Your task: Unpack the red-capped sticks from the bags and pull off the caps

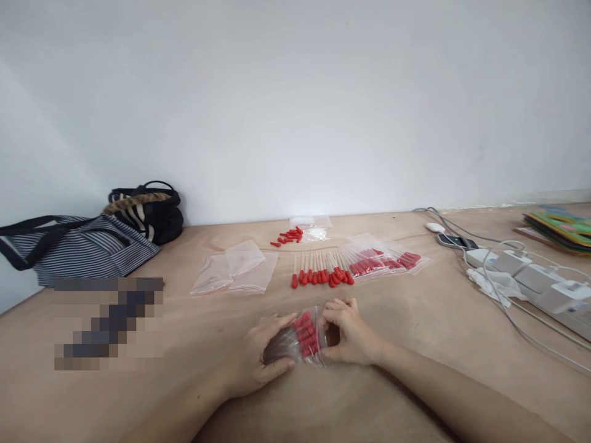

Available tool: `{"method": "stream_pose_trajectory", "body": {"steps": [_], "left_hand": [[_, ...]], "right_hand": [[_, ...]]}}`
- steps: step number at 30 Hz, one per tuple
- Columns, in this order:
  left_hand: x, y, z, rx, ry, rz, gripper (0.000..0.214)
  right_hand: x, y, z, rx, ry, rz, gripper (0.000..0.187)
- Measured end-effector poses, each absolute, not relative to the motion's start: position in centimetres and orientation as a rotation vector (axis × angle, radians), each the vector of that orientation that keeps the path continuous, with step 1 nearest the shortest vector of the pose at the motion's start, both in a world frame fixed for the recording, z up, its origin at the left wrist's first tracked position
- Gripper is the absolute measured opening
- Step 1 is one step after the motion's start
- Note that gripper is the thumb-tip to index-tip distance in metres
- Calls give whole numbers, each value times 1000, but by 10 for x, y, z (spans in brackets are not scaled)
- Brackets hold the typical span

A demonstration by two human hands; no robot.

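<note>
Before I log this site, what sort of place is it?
Probably an improvised workspace in an ordinary room, perhaps a home or office: a dark-and-white striped fabric bag and white plastic chargers share the wide brown tabletop with a clear plastic bag of red-tipped tubes.

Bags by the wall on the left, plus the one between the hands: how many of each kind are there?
Striped bag: 1
Black bag: 1
Clear plastic bag between the left hand and right hand: 1
Total: 3
</note>
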State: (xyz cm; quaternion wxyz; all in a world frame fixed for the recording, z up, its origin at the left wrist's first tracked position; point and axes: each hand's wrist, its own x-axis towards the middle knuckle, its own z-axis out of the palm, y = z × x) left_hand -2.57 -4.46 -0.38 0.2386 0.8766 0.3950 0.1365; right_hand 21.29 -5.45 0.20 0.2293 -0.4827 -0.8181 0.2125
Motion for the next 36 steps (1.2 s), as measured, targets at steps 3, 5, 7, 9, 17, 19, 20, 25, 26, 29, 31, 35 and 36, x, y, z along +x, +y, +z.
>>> {"method": "stream_pose_trajectory", "body": {"steps": [3, 5, 7, 9, 17, 19, 20, 25, 26, 29, 31, 35, 36], "left_hand": [[-24, -45, -3, 2404, 1065, 391, 64], [-24, -45, -2, 2393, 1063, 398, 63], [-23, -45, 0, 2383, 1064, 403, 61], [-21, -45, 3, 2382, 1069, 391, 58], [-18, -47, 16, 2405, 1080, 309, 51], [-22, -45, 13, 2399, 1089, 329, 50], [-23, -44, 11, 2398, 1092, 337, 51], [-25, -44, 11, 2379, 1133, 307, 51], [-24, -44, 12, 2375, 1136, 302, 50], [-23, -45, 17, 2371, 1149, 303, 50], [-23, -44, 19, 2368, 1168, 302, 51], [-24, -42, 19, 2360, 1192, 252, 51], [-24, -42, 19, 2361, 1195, 240, 51]], "right_hand": [[212, -54, 0, -1251, -2257, 579, 27], [213, -54, 0, -1198, -2223, 607, 27], [214, -55, 0, -1159, -2167, 656, 26], [215, -56, 0, -1105, -2152, 701, 27], [225, -51, -4, -897, -2035, 1069, 18], [236, -47, -4, -906, -1887, 1218, 18], [242, -44, -4, -918, -1811, 1270, 18], [276, -32, 5, -959, -1569, 1339, 26], [283, -29, 8, -972, -1546, 1300, 27], [299, -19, 14, -979, -1420, 1138, 28], [300, -10, 18, -961, -1298, 1022, 28], [270, 9, 20, -1010, -1238, 795, 25], [257, 14, 19, -1035, -1300, 722, 23]]}}
